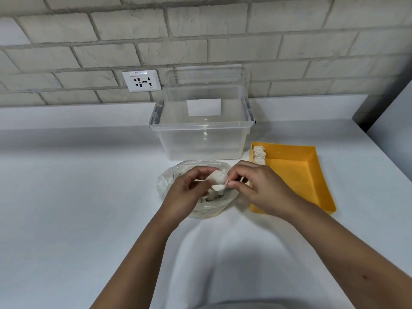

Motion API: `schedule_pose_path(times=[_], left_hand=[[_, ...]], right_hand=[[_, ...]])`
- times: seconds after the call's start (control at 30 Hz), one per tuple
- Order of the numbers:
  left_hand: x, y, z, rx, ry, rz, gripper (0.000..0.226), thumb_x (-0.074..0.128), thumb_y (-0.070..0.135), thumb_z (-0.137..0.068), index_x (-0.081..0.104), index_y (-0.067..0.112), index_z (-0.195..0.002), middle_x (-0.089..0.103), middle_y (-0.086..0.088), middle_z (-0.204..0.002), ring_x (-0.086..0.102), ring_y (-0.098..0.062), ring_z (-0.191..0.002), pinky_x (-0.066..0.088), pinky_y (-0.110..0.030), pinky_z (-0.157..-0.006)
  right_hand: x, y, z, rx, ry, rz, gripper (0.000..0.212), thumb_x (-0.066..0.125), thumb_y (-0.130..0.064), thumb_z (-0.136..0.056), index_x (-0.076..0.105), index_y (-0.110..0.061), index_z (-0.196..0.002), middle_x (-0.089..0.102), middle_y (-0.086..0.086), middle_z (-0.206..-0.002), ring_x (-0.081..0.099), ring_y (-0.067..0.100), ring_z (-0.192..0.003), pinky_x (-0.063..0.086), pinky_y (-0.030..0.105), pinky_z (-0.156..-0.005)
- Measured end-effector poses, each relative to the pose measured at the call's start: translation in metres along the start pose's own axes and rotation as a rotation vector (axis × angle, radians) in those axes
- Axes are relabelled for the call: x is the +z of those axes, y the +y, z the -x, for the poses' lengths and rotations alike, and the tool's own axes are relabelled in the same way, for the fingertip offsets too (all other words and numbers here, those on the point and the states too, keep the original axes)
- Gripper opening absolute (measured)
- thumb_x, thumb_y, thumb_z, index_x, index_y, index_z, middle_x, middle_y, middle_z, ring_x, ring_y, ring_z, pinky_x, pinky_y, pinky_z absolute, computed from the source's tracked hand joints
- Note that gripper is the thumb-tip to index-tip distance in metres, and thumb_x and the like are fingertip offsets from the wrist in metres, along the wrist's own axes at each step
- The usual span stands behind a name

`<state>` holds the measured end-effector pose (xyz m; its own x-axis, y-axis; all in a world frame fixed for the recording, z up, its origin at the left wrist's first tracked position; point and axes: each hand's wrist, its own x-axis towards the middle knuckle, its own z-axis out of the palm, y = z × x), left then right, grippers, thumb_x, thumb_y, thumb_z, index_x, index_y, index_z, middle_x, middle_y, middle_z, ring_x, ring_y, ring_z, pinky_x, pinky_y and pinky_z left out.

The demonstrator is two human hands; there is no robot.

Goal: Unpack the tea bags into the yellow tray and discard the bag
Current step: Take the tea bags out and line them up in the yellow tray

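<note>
While a clear plastic bag (165,181) lies open on the worktop (78,197), just left of the yellow tray (312,175), one tea bag (217,178) is held over its mouth: the grip of the left hand (189,190) is curled round it, and the grip of the right hand (260,188) is pinched on its lower edge. Unpacking is judged part done, a short row of tea bags (258,156) being stood in the tray's far left corner. The held one would next be carried right and set beside them.
</note>
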<state>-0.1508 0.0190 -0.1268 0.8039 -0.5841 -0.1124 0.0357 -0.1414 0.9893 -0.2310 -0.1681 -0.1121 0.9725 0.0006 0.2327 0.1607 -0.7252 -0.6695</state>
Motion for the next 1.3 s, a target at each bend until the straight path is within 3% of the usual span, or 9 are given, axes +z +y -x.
schedule_pose_path(times=[0.17,0.3,0.4,0.57,0.73,0.9,1.0,1.13,1.3], left_hand=[[0.001,0.003,-0.002,0.073,0.067,-0.14,0.008,0.07,0.019,-0.091,0.077,0.016,-0.093,0.076,-0.003,-0.091,0.069,-0.017,-0.081,0.049,-0.016,-0.076],[0.002,0.002,-0.001,0.012,0.165,-0.009,0.009,0.072,0.018,-0.089,0.078,0.012,-0.091,0.075,-0.01,-0.079,0.067,-0.014,-0.065,0.05,-0.014,-0.065],[0.005,0.002,0.001,-0.081,0.202,0.181,0.013,0.064,0.007,-0.093,0.075,0.012,-0.091,0.07,-0.002,-0.068,0.067,-0.011,-0.061,0.057,-0.02,-0.065],[0.011,0.0,0.003,-0.164,0.161,0.336,0.025,0.056,0.024,-0.1,0.075,0.008,-0.103,0.078,-0.01,-0.094,0.076,-0.022,-0.086,0.06,-0.026,-0.068],[0.001,-0.009,-0.001,-0.064,0.308,0.094,0.011,0.074,0.02,-0.087,0.078,0.013,-0.095,0.078,-0.006,-0.082,0.076,-0.022,-0.079,0.06,-0.033,-0.076],[-0.025,-0.018,-0.006,0.008,0.533,-0.281,0.011,0.071,0.033,-0.09,0.077,0.023,-0.09,0.075,0.008,-0.074,0.072,-0.008,-0.072,0.048,-0.017,-0.067],[-0.033,-0.027,-0.008,0.0,0.549,-0.322,0.013,0.07,0.032,-0.09,0.076,0.02,-0.09,0.074,0.009,-0.073,0.071,-0.008,-0.074,0.046,-0.016,-0.067],[-0.032,-0.032,-0.012,-0.018,0.534,-0.305,0.013,0.071,0.03,-0.089,0.076,0.018,-0.088,0.075,0.006,-0.074,0.071,-0.01,-0.073,0.048,-0.018,-0.068],[-0.033,-0.035,-0.012,-0.033,0.524,-0.286,0.01,0.071,0.028,-0.089,0.075,0.019,-0.085,0.075,0.006,-0.072,0.072,-0.013,-0.071,0.053,-0.026,-0.07]], right_hand=[[-0.004,-0.006,-0.002,-0.103,-0.071,0.183,0.006,0.061,-0.023,-0.094,0.065,-0.02,-0.09,0.061,-0.012,-0.094,0.056,0.004,-0.088,0.047,0.03,-0.077],[0.004,-0.004,0.0,0.004,0.058,-0.081,0.004,0.068,-0.02,-0.089,0.069,-0.017,-0.087,0.062,-0.011,-0.097,0.06,0.006,-0.091,0.048,0.022,-0.078],[0.016,-0.002,-0.001,0.207,0.133,-0.328,0.004,0.071,-0.018,-0.087,0.07,-0.016,-0.084,0.066,-0.006,-0.087,0.063,0.013,-0.08,0.05,0.028,-0.075],[0.033,0.002,-0.01,0.408,0.218,-0.455,0.007,0.071,-0.018,-0.088,0.07,-0.013,-0.083,0.065,-0.002,-0.067,0.058,0.008,-0.054,0.047,0.024,-0.056],[0.041,-0.001,-0.022,0.406,0.218,-0.458,0.009,0.072,-0.016,-0.087,0.069,-0.019,-0.079,0.065,-0.003,-0.063,0.059,0.007,-0.048,0.054,0.031,-0.053],[0.045,0.021,-0.032,0.407,0.192,-0.061,0.01,0.066,-0.016,-0.091,0.074,-0.015,-0.097,0.072,-0.006,-0.089,0.06,-0.005,-0.067,0.047,0.014,-0.065],[0.054,0.021,-0.04,0.303,0.027,0.223,0.02,0.061,-0.021,-0.093,0.072,-0.017,-0.109,0.071,0.0,-0.108,0.064,0.017,-0.098,0.05,0.03,-0.083],[0.071,0.013,-0.054,0.207,-0.061,0.555,0.021,0.054,-0.021,-0.094,0.068,-0.018,-0.109,0.065,0.002,-0.11,0.063,0.025,-0.1,0.047,0.031,-0.07],[0.079,0.013,-0.064,0.236,0.014,0.551,0.032,0.056,-0.046,-0.091,0.064,-0.02,-0.108,0.066,0.0,-0.106,0.063,0.022,-0.1,0.037,0.03,-0.068]])
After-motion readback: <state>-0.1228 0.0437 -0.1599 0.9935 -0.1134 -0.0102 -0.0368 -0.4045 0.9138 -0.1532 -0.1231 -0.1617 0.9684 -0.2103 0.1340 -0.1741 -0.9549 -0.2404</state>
